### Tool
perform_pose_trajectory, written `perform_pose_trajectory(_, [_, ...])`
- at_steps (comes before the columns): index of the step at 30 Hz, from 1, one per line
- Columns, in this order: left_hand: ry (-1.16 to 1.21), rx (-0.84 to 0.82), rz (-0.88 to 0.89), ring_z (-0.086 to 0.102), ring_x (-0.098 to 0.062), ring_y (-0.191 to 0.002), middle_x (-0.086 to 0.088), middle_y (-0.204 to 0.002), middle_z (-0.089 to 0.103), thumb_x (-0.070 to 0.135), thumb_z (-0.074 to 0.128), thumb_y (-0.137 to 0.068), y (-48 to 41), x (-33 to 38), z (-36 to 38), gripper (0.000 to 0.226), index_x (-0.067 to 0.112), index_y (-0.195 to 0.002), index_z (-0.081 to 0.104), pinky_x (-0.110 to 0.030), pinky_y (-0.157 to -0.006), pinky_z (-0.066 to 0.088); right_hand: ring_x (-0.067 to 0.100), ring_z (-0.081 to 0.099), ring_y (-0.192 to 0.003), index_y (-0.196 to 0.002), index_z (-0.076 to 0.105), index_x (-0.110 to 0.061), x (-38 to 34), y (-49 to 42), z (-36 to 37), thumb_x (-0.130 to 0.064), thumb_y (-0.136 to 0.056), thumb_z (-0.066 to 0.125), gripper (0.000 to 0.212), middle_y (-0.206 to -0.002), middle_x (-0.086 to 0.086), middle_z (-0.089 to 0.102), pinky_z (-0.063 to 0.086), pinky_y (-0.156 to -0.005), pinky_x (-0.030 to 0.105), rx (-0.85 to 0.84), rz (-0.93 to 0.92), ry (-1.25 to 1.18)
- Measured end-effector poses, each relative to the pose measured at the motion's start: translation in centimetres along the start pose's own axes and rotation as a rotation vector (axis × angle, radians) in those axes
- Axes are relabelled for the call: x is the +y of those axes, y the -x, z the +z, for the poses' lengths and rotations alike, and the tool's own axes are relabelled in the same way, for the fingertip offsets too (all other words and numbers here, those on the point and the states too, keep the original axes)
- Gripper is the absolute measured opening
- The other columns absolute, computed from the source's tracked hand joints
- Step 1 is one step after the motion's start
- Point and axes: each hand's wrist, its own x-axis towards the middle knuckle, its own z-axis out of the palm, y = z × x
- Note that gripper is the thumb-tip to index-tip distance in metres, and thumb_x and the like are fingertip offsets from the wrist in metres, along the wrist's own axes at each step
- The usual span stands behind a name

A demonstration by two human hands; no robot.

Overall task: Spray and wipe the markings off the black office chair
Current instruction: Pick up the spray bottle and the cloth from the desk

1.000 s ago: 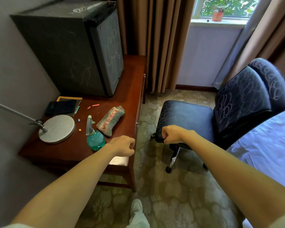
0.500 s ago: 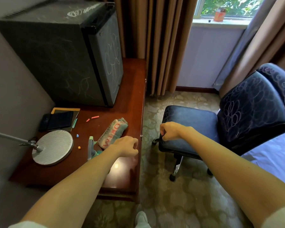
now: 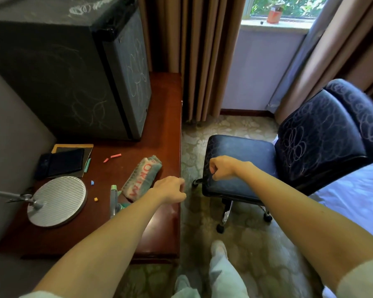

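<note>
The black office chair (image 3: 310, 143) stands right of the desk, its backrest and seat edge covered in pale chalk loops. A rolled green towel with red letters (image 3: 143, 177) lies on the wooden desk (image 3: 164, 117). A green spray bottle (image 3: 115, 200) stands just left of it, mostly hidden behind my left forearm. My left hand (image 3: 170, 190) hovers over the desk's right edge with curled fingers and holds nothing. Above the front left corner of the chair seat my right hand (image 3: 222, 168) is curled into an empty fist.
A chalk-marked black mini fridge (image 3: 73, 67) fills the back of the desk. A round metal lamp base (image 3: 56, 200), a dark wallet (image 3: 60, 162) and chalk bits (image 3: 115, 156) lie at the left. Brown curtains hang behind; a bed (image 3: 353, 196) is at the right.
I have stepped closer, so the desk and chair sit larger and lower in view. Both hands stay curled and empty, in about the same places.
</note>
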Motion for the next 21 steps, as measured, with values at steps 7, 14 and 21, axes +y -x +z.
perform_pose_trajectory(7, [0.015,-0.001,-0.074,0.057,-0.022,-0.087,0.0,-0.091,0.058,0.031,0.056,-0.081,0.4,-2.1,0.3,0.018,0.017,-0.092,0.057,-0.035,-0.068,0.047,0.023,0.048,-0.082,-0.096,0.055,-0.008,-1.4,-1.3,0.3,-0.009,-0.084,0.061,0.014,-0.095,0.011,0.057,0.038,-0.06,0.027,-0.017,-0.041,-0.009])
perform_pose_trajectory(14, [0.004,0.02,-0.1,0.056,-0.022,-0.087,-0.001,-0.092,0.055,0.029,0.055,-0.084,0.3,-3.0,-0.2,0.015,0.017,-0.093,0.056,-0.036,-0.069,0.046,0.023,0.048,-0.081,-0.099,0.057,-0.002,-1.3,-2.4,-0.6,-0.009,-0.083,0.06,0.018,-0.095,0.013,0.057,0.041,-0.067,0.031,-0.015,-0.037,-0.009])
perform_pose_trajectory(21, [0.031,0.05,-0.144,0.056,-0.023,-0.085,-0.002,-0.091,0.054,0.028,0.056,-0.083,-0.1,-3.8,0.0,0.013,0.016,-0.088,0.055,-0.036,-0.066,0.044,0.029,0.05,-0.084,-0.114,0.057,0.006,-2.1,-4.7,-0.9,-0.007,-0.085,0.057,0.032,-0.116,0.025,0.06,0.049,-0.083,0.047,-0.06,-0.075,0.034])
